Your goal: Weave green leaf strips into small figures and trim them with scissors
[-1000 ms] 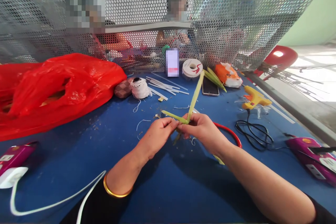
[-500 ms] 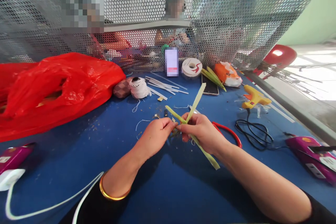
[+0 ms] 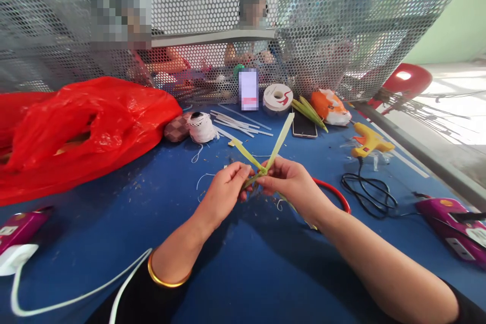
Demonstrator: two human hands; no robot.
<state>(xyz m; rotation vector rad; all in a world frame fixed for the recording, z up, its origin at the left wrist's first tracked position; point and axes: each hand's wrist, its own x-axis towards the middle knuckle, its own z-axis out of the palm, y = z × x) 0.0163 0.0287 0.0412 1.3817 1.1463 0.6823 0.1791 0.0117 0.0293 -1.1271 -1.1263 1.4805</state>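
Yellow-green leaf strips (image 3: 280, 140) cross at a small fold between my two hands, above the middle of the table. My left hand (image 3: 228, 182) is closed, pinching the lower-left end of the folded leaf between thumb and fingers. My right hand (image 3: 284, 178) pinches the leaf close to the crossing. One long strip points up and right, a shorter one up and left. Another end passes under my right hand and shows by the wrist. Behind my right wrist lies a red curved handle (image 3: 334, 193), its other end hidden by the hand.
On the blue table (image 3: 243, 273) are a red plastic bag (image 3: 125, 106), white thread (image 3: 202, 127), white sticks (image 3: 239, 125), a ribbon spool (image 3: 278, 98), more leaves (image 3: 309, 113), a dark phone (image 3: 304, 126) and a yellow glue gun (image 3: 370, 140). A perforated metal screen (image 3: 197, 5) stands behind; people sit beyond it.
The crossed leaf has turned in my hands. Its shorter strip now points more steeply upward, and the lower end has swung back under my right wrist. My left fingers have shifted along the leaf.
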